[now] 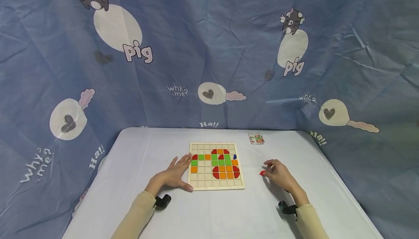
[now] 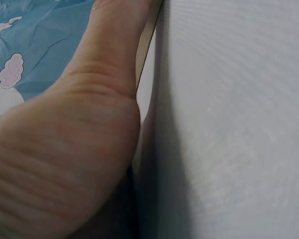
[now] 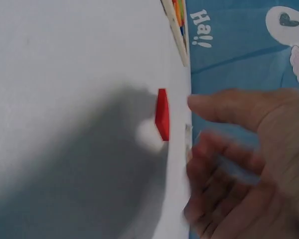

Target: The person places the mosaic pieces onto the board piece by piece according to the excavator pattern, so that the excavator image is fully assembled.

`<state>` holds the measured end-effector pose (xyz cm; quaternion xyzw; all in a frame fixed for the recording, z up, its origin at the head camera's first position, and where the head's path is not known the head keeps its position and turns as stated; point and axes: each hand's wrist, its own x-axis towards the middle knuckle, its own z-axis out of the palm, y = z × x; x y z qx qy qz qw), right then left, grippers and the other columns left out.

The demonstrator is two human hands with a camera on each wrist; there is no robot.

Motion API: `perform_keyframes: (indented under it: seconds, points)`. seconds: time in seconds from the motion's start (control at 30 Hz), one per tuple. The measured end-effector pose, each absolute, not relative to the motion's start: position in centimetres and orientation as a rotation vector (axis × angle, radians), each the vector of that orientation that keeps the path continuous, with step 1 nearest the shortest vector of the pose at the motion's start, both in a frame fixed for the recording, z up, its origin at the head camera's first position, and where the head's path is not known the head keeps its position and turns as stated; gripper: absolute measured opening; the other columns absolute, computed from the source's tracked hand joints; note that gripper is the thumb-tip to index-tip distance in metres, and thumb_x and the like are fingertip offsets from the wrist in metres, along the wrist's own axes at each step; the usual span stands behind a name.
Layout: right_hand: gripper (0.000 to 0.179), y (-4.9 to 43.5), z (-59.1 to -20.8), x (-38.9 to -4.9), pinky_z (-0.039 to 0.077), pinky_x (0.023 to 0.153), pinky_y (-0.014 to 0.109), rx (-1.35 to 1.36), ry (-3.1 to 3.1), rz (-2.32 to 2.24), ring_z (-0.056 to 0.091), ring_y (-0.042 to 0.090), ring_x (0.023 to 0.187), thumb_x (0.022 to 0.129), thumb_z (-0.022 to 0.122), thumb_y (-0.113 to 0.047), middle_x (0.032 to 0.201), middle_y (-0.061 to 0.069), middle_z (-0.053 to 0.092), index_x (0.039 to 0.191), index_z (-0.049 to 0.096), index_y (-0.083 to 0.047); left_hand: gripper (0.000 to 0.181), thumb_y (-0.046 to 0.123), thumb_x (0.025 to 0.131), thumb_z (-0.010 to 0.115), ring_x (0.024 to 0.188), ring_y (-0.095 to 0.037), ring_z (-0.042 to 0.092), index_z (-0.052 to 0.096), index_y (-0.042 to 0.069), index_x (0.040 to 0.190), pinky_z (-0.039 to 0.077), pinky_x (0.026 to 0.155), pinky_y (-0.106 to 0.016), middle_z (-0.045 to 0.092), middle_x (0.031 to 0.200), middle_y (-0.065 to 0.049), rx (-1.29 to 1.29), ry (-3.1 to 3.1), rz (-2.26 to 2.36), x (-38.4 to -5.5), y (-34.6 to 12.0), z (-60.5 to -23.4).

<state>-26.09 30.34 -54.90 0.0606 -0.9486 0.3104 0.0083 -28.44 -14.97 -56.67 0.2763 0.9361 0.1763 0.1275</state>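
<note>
A square wooden grid board (image 1: 202,184) lies on the table, holding red, green and orange pieces plus one blue piece (image 1: 234,156). Along its left edge rests my left hand (image 1: 172,174), fingers extended, thumb at the near left corner; the left wrist view shows this thumb (image 2: 117,45) against the board's side. To the right of the board, a red piece with a curved edge (image 1: 263,172) sits on the table. My right hand (image 1: 279,174) hovers beside it, thumb and loosely bent fingers apart. In the right wrist view a gap separates the red piece (image 3: 162,114) from the thumb (image 3: 224,105).
A small picture card (image 1: 256,139) lies at the table's back right. The white table (image 1: 209,217) ends at a blue printed cloth (image 1: 209,64) behind and at both sides. Each wrist carries a black camera mount (image 1: 162,201).
</note>
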Motion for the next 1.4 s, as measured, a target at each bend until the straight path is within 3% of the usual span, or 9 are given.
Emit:
perform_keyframes:
  seconds: [0.13, 0.23, 0.5, 0.67, 1.17, 1.4]
  points:
    - [0.035, 29.8, -54.8, -25.8, 0.043, 0.061, 0.026, 0.007, -2.982, 0.925, 0.053, 0.015, 0.072, 0.084, 0.075, -0.031, 0.084, 0.005, 0.060, 0.096, 0.060, -0.003, 0.131, 0.077, 0.064, 0.068, 0.152, -0.026, 0.000, 0.005, 0.007, 0.156, -0.005, 0.121, -0.054, -0.001, 0.164, -0.008, 0.797, 2.726, 0.502, -28.5, -15.1, -56.8]
    - [0.035, 29.1, -55.1, -25.8, 0.041, 0.057, 0.025, -0.043, -3.005, 0.886, 0.050, 0.014, 0.067, 0.082, 0.077, -0.032, 0.078, 0.004, 0.059, 0.089, 0.059, -0.003, 0.131, 0.077, 0.064, 0.069, 0.152, -0.026, 0.000, 0.005, 0.007, 0.156, -0.006, 0.121, -0.053, -0.001, 0.164, -0.008, 0.793, 2.725, 0.503, -28.5, -15.2, -56.8]
    - [0.024, 28.1, -55.5, -26.1, 0.051, 0.062, 0.029, -0.049, -3.024, 0.888, 0.057, 0.015, 0.072, 0.078, 0.077, -0.009, 0.083, 0.007, 0.064, 0.094, 0.064, 0.002, 0.132, 0.079, 0.064, 0.067, 0.152, -0.026, 0.000, 0.006, 0.006, 0.155, -0.004, 0.121, -0.054, -0.001, 0.164, -0.008, 0.814, 2.725, 0.484, -28.4, -15.2, -57.0]
    - [0.027, 27.9, -55.6, -26.2, 0.053, 0.069, 0.032, 0.028, -3.014, 0.876, 0.059, 0.017, 0.079, 0.076, 0.073, 0.000, 0.091, 0.010, 0.063, 0.102, 0.066, 0.003, 0.132, 0.079, 0.063, 0.067, 0.152, -0.026, 0.001, 0.007, 0.006, 0.155, -0.003, 0.121, -0.055, 0.001, 0.164, -0.009, 0.818, 2.728, 0.504, -28.3, -15.1, -57.0]
    - [0.027, 26.7, -55.6, -26.3, 0.053, 0.067, 0.030, -0.007, -2.919, 0.929, 0.059, 0.016, 0.078, 0.076, 0.075, -0.010, 0.090, 0.009, 0.064, 0.098, 0.065, 0.001, 0.131, 0.079, 0.064, 0.067, 0.152, -0.026, 0.000, 0.006, 0.008, 0.156, -0.005, 0.121, -0.053, -0.001, 0.164, -0.007, 0.794, 2.730, 0.479, -28.5, -15.0, -56.7]
    - [0.023, 21.5, -54.1, -25.8, 0.047, 0.064, 0.023, 0.272, -2.848, 0.984, 0.052, 0.012, 0.077, 0.076, 0.076, -0.012, 0.088, 0.002, 0.061, 0.096, 0.066, -0.006, 0.131, 0.078, 0.064, 0.068, 0.152, -0.027, 0.001, 0.007, 0.007, 0.156, -0.003, 0.121, -0.055, 0.000, 0.164, -0.008, 0.818, 2.738, 0.494, -28.4, -15.0, -56.8]
